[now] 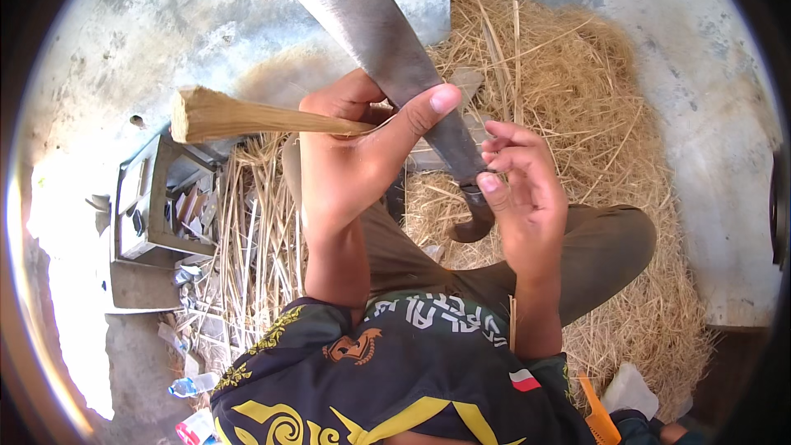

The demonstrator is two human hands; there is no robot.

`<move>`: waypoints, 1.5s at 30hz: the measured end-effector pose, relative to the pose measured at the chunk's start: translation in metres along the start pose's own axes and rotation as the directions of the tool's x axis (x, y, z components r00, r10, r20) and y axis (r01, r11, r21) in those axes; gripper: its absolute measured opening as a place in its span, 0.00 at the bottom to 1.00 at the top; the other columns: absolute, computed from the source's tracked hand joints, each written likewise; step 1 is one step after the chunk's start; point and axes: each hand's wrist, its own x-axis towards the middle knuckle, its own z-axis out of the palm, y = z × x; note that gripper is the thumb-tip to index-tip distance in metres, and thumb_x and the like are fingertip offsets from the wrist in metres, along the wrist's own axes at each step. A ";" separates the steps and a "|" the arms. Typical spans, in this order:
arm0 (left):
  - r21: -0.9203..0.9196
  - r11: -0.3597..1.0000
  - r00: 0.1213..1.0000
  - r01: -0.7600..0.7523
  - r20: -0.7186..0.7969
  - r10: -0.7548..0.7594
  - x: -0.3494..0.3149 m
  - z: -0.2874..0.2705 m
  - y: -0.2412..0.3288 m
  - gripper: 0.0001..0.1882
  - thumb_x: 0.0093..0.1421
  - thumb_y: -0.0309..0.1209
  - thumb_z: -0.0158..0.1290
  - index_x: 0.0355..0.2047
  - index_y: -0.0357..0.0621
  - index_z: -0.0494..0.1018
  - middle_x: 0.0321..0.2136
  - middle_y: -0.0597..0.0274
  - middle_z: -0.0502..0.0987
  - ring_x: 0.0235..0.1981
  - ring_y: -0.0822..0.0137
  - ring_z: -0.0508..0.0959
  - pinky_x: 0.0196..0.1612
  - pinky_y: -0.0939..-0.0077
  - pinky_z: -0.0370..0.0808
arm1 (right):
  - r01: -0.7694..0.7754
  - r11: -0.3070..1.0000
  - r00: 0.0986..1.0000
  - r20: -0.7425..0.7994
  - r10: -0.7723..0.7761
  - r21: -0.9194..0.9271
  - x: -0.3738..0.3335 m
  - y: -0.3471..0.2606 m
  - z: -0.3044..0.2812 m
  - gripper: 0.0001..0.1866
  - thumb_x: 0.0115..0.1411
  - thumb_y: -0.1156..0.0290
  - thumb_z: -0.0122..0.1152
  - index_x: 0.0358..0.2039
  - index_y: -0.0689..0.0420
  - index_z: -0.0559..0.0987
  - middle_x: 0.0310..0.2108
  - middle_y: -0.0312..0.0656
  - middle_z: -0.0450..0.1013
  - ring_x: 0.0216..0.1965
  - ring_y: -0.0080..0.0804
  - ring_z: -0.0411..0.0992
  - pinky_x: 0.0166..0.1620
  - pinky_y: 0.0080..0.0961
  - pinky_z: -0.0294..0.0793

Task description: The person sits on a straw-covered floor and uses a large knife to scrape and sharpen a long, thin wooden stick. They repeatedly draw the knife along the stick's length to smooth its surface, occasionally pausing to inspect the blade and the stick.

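My left hand (354, 156) is closed round a wide machete (375, 33), its thumb flat on the metal and its fingers behind. The steel blade slants from the top edge down to a dark, hooked handle (474, 227). A tan wooden stick (255, 115), thick and blunt at its left end, is also held in this hand, its thin end hidden by the thumb. My right hand (527, 198) is beside the lower end of the blade. Its fingers are loosely bent and apart, with the thumb tip by the blade's base; whether it touches is hard to tell.
Straw-like fibres (610, 140) are heaped ahead and to the right. Long split strips (255, 222) lie at the left, beside an open box-like cabinet (165, 198) full of scraps. A plastic bottle (194, 385) and an orange strip-shaped object (597, 412) lie near me. Worn walls (247, 25) stand around.
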 end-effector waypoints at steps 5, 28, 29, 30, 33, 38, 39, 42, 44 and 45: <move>-0.054 0.998 0.999 -0.043 -0.031 0.041 -0.001 0.003 -0.001 0.08 0.58 0.27 0.68 0.31 0.34 0.82 0.22 0.66 0.81 0.23 0.83 0.74 0.24 0.87 0.68 | -0.218 0.902 0.972 0.000 0.235 0.373 0.001 -0.001 0.000 0.06 0.65 0.78 0.61 0.41 0.60 0.74 0.55 0.46 0.69 0.51 0.28 0.71 0.56 0.30 0.71; -0.110 0.941 0.920 -0.321 -0.270 0.283 -0.009 -0.004 -0.024 0.09 0.60 0.21 0.63 0.39 0.26 0.79 0.29 0.50 0.82 0.22 0.73 0.76 0.29 0.79 0.76 | -0.321 0.944 0.940 -0.095 0.328 0.080 0.003 0.038 -0.011 0.10 0.73 0.66 0.53 0.46 0.61 0.72 0.39 0.42 0.78 0.40 0.23 0.75 0.47 0.22 0.75; -0.132 0.937 0.918 -0.322 -0.284 0.276 -0.010 -0.004 -0.025 0.09 0.60 0.20 0.62 0.40 0.27 0.79 0.30 0.50 0.82 0.22 0.72 0.76 0.29 0.80 0.75 | -0.306 0.950 0.946 -0.091 0.311 0.062 0.003 0.039 -0.012 0.11 0.74 0.65 0.53 0.46 0.61 0.72 0.40 0.42 0.79 0.41 0.22 0.75 0.47 0.22 0.74; -0.181 0.935 0.921 -0.305 -0.306 0.242 -0.013 -0.002 -0.024 0.08 0.59 0.20 0.63 0.39 0.28 0.79 0.30 0.51 0.82 0.26 0.69 0.79 0.34 0.78 0.77 | -0.287 0.952 0.948 -0.109 0.298 0.101 0.004 0.040 -0.011 0.11 0.74 0.64 0.51 0.46 0.60 0.71 0.38 0.42 0.78 0.39 0.22 0.76 0.45 0.21 0.75; -0.289 0.893 0.906 -0.346 -0.349 0.239 -0.012 0.001 -0.027 0.10 0.61 0.25 0.62 0.40 0.30 0.78 0.29 0.48 0.81 0.21 0.73 0.74 0.25 0.84 0.67 | -0.298 0.927 0.932 -0.138 0.334 0.230 0.005 0.040 -0.006 0.13 0.76 0.61 0.46 0.45 0.59 0.68 0.33 0.39 0.75 0.34 0.22 0.75 0.38 0.19 0.75; -0.306 0.862 0.907 -0.404 -0.251 0.337 -0.007 0.000 -0.035 0.11 0.62 0.29 0.61 0.38 0.30 0.77 0.27 0.48 0.79 0.18 0.76 0.69 0.21 0.86 0.64 | -0.286 0.927 0.912 -0.229 0.341 0.244 -0.006 0.037 -0.001 0.13 0.77 0.60 0.41 0.43 0.58 0.64 0.21 0.35 0.67 0.17 0.16 0.64 0.20 0.17 0.63; -0.310 0.860 0.913 -0.406 -0.189 0.362 -0.005 -0.005 -0.037 0.11 0.61 0.27 0.62 0.37 0.29 0.78 0.26 0.49 0.79 0.20 0.73 0.71 0.25 0.82 0.69 | -0.244 0.948 0.914 -0.278 0.294 0.203 -0.008 0.038 0.000 0.13 0.77 0.60 0.41 0.44 0.58 0.65 0.20 0.35 0.67 0.16 0.15 0.62 0.19 0.17 0.61; -0.363 0.850 0.923 -0.382 -0.113 0.367 -0.004 -0.006 -0.038 0.09 0.59 0.24 0.62 0.36 0.27 0.79 0.24 0.53 0.78 0.26 0.70 0.74 0.31 0.76 0.78 | -0.138 0.989 0.934 -0.338 0.113 -0.052 -0.006 0.033 -0.009 0.11 0.77 0.61 0.40 0.41 0.55 0.64 0.19 0.32 0.60 0.14 0.17 0.59 0.16 0.17 0.58; -0.435 0.830 0.937 -0.350 -0.148 0.317 -0.004 -0.004 -0.042 0.10 0.59 0.24 0.62 0.36 0.27 0.79 0.24 0.53 0.78 0.25 0.70 0.74 0.31 0.76 0.79 | -0.147 0.987 0.926 -0.359 0.114 -0.066 -0.006 0.027 -0.007 0.11 0.77 0.61 0.39 0.41 0.55 0.64 0.18 0.32 0.59 0.14 0.16 0.59 0.16 0.17 0.57; -0.463 0.818 0.939 -0.343 -0.156 0.305 -0.004 -0.004 -0.043 0.10 0.59 0.24 0.62 0.36 0.26 0.79 0.24 0.53 0.77 0.25 0.69 0.74 0.31 0.75 0.81 | -0.151 0.986 0.921 -0.373 0.114 -0.071 -0.005 0.025 -0.005 0.11 0.77 0.61 0.39 0.41 0.55 0.64 0.17 0.31 0.59 0.14 0.16 0.58 0.16 0.17 0.56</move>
